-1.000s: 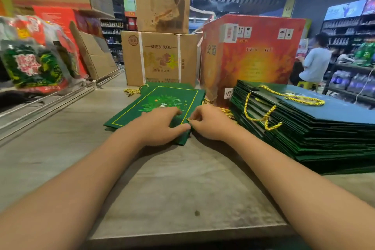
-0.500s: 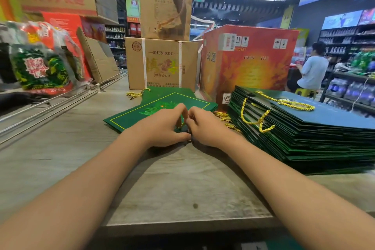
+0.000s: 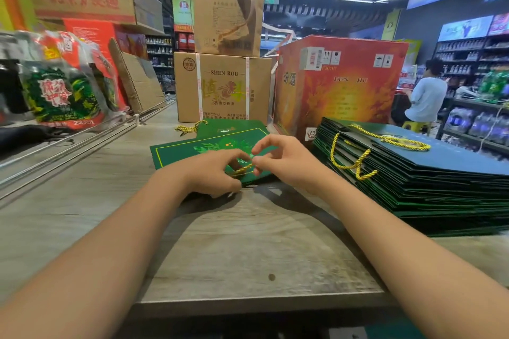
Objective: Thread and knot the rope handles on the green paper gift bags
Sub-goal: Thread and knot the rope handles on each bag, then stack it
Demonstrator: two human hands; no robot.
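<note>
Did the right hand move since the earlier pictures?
Yes. The right hand has lifted off the flat green paper bag and now pinches the yellow twisted rope, its fingers raised above the bag's near edge.

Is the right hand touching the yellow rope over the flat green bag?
Touching. The head view shows the right hand pinching one end of the yellow rope at its fingertips, while the left hand holds the other end above the green bag.

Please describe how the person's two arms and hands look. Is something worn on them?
Both forearms are bare up to the frame edge: no sleeves, watch, bracelet or gloves show. The left hand and right hand carry no visible rings. The fingernails are too small to judge.
</note>
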